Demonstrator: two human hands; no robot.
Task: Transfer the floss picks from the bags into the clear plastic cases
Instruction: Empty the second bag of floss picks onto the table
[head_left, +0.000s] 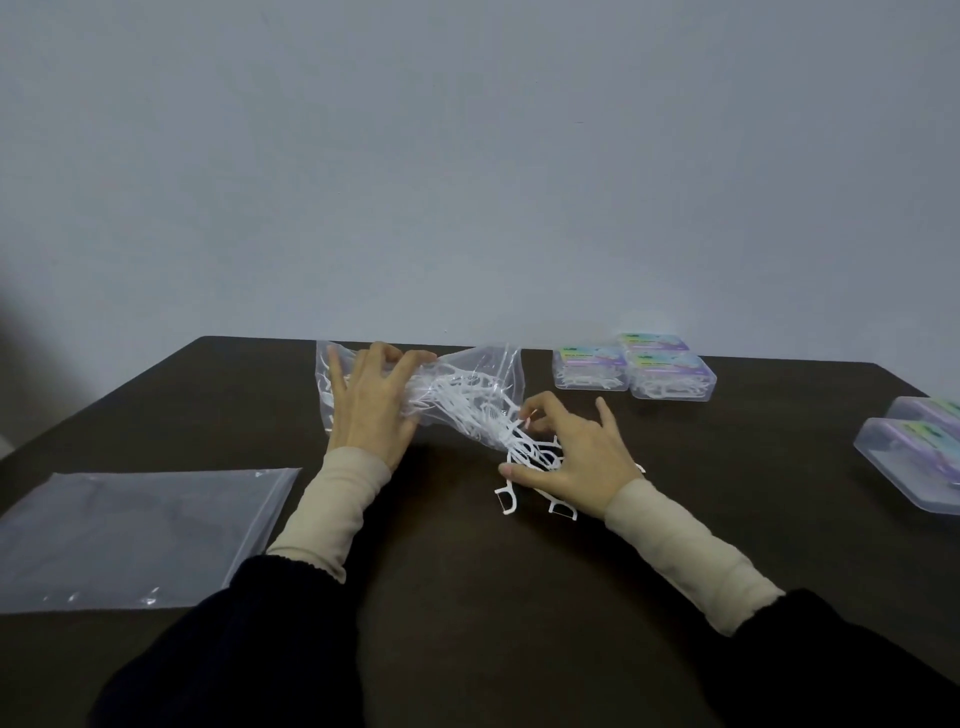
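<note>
A clear plastic bag (467, 384) full of white floss picks lies tilted on the dark table, its mouth toward the right. My left hand (369, 405) grips the bag's back end and lifts it. My right hand (571, 457) sits at the bag's mouth, fingers curled over a small pile of spilled floss picks (530, 467) on the table. Three filled clear cases (634, 371) with purple labels stand at the back right. Two more clear cases (914, 457) lie at the right edge.
A flat, empty-looking clear bag (135, 535) lies at the front left of the dark table (467, 571). A plain grey wall rises behind the table's far edge.
</note>
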